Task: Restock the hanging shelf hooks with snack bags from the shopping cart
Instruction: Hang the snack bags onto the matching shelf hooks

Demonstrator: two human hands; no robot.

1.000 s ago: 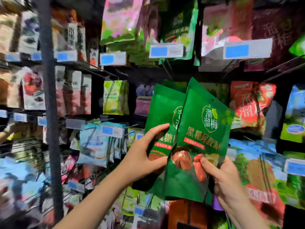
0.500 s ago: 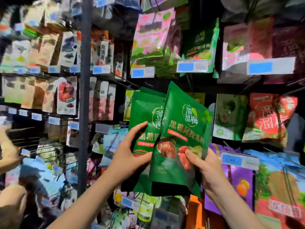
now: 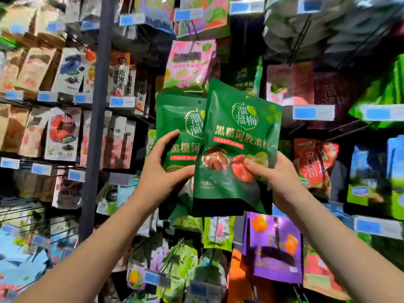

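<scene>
green snack bags [image 3: 237,132] upright (tops up), gripped

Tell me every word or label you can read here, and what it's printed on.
"溜溜梅": logo on the front green bag, gripped by the right hand.
"黑糖阿胶清梅": under that logo; the last character runs off the bag's edge.
"黑糖阿": rear green bag, held by the left hand; the rest is covered.
"水果茶": tall boxes on the left shelf.
"溜溜": red bag at the right.
Price tags and the bags' small print: too blurred to read.
</scene>
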